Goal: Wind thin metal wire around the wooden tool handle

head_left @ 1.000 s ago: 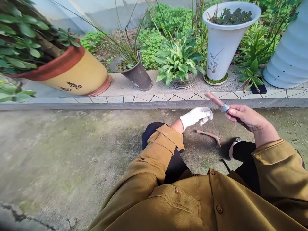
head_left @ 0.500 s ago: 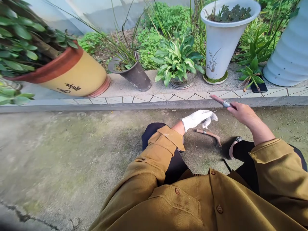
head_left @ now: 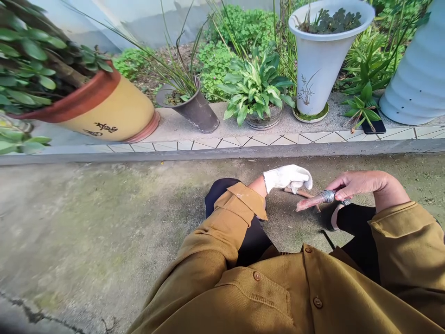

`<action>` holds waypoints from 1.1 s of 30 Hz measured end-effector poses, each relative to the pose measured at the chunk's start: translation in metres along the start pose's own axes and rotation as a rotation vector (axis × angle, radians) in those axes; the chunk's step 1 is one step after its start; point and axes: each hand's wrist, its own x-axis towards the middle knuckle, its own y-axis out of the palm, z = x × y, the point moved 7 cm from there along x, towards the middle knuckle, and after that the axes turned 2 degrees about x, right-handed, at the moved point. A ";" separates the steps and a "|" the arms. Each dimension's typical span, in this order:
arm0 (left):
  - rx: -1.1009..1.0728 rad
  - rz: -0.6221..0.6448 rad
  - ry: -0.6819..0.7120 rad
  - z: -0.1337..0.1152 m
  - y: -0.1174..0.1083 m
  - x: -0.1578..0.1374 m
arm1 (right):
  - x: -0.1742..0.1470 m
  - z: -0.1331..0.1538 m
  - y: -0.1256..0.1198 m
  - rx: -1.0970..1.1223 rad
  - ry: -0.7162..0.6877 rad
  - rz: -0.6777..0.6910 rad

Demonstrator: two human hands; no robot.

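The left hand (head_left: pixel 288 179) is gloved in plain white. The stick (head_left: pixel 309 203) is pinkish brown, banded with silvery-grey wire (head_left: pixel 327 196). The jacket (head_left: pixel 267 301) is mustard brown with reddish-brown buttons (head_left: pixel 257 276), the trousers (head_left: pixel 253 241) near-black. Pale cream tiles (head_left: pixel 205 144) carry dark slanting lines. One large pot (head_left: pixel 127 104) is yellow with a brick-red rim (head_left: pixel 85 98) and black characters (head_left: pixel 100 131); the tall flared pot (head_left: pixel 318 60) is white with a brownish-grey grass motif (head_left: pixel 306 88).
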 end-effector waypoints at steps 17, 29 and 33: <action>0.774 -0.389 0.029 0.005 -0.018 0.015 | 0.025 0.004 -0.033 -0.627 0.442 -0.834; 0.843 -0.085 -0.010 0.011 0.026 0.021 | 0.036 -0.028 0.004 -0.350 0.339 -0.105; 0.673 -0.118 0.021 0.008 0.012 0.010 | 0.024 -0.019 0.013 -0.051 0.207 0.053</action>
